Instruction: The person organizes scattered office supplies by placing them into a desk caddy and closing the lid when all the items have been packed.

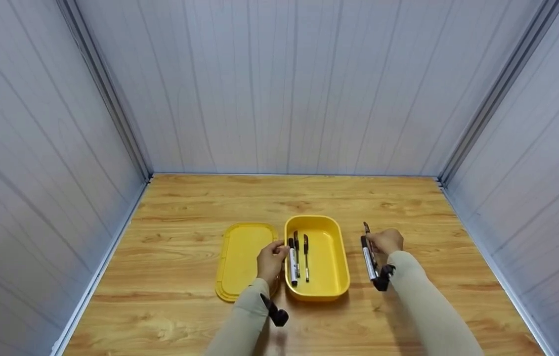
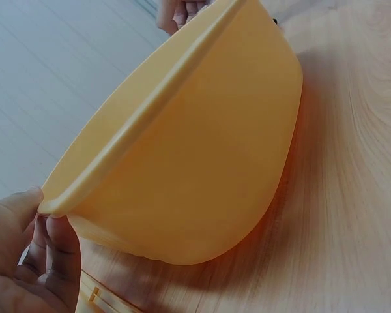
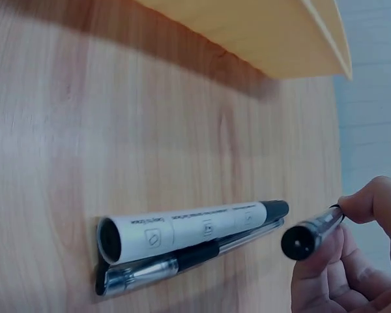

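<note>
The left hand (image 1: 271, 261) pinches the left rim of the yellow box (image 1: 327, 262) between its fingers; right of the box, the right hand (image 1: 389, 241)'s fingers pinch a pen (image 3: 319, 229), roughly parallel to its long sides.

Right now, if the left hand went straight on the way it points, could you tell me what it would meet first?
The yellow box, at once: the left hand pinches its rim. Just inside, the white marker probably comes next, though depth is hard to judge.
</note>
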A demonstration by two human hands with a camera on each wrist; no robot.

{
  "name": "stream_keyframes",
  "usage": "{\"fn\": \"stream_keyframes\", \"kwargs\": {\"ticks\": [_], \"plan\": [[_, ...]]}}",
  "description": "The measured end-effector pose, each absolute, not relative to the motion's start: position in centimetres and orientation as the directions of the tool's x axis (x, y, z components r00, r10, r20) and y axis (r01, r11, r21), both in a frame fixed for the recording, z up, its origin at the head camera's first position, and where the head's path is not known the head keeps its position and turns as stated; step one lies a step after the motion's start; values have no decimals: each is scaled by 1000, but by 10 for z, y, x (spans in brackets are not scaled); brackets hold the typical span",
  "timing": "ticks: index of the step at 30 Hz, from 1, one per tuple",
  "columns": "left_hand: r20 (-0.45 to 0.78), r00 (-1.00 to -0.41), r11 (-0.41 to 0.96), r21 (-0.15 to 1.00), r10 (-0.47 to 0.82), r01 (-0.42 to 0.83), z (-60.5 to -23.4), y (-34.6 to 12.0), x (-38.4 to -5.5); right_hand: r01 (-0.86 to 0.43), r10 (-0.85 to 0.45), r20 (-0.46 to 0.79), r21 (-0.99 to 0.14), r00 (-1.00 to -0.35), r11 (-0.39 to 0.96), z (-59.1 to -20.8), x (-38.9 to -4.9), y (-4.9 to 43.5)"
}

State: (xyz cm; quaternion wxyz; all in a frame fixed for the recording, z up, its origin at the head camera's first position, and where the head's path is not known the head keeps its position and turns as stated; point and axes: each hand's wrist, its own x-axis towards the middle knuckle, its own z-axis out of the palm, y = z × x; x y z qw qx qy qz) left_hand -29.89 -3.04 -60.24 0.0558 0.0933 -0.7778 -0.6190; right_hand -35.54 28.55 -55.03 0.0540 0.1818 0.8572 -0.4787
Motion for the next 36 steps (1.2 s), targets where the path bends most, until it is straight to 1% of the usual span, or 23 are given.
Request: {"fn": "stream_keyframes", "kwargs": {"ticks": [4, 7, 13, 20, 28, 36], "plan": [[-4, -979, 235, 971, -203, -52, -604, -31, -299, 356, 273, -251, -810, -929, 466, -544, -354, 280], [-13, -978, 229, 971, -207, -62, -606, -31, -300, 350, 275, -248, -829, -929, 436, -540, -353, 277], [-28, -975, 223, 972, -219, -78, -607, -30, -301, 337, 252, -269, -896, -930, 288, -532, -355, 271], [-42, -974, 227, 969, -222, -93, -605, -30, -300, 334, 254, -290, -930, -923, 151, -520, -356, 263], [5, -975, 238, 970, -222, -50, -606, -31, -301, 337, 258, -291, -929, -921, 154, -509, -352, 256], [-3, -979, 235, 971, -203, -51, -604, -30, -299, 328, 224, -288, -930, -931, 165, -513, -349, 250]]}}
